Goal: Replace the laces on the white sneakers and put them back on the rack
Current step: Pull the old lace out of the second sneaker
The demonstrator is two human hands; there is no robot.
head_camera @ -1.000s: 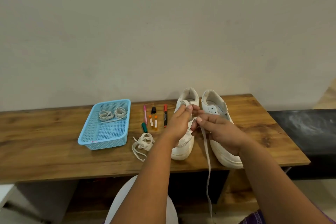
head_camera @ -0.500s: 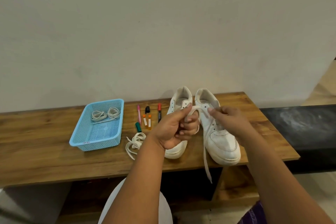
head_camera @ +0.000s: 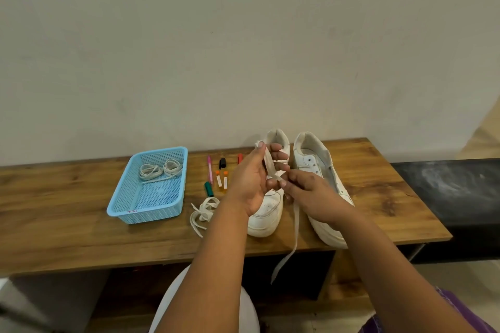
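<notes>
Holding a flat white lace (head_camera: pixel 295 224) above the two white sneakers (head_camera: pixel 319 184) on the wooden bench (head_camera: pixel 81 235), your left hand (head_camera: pixel 250 181) wraps it around its fingers. Your right hand (head_camera: pixel 311 194) pinches the strand just beside them. Its loose end dangles past the bench's front edge.

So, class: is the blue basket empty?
No, the blue basket holds two coiled laces at its far end.
</notes>
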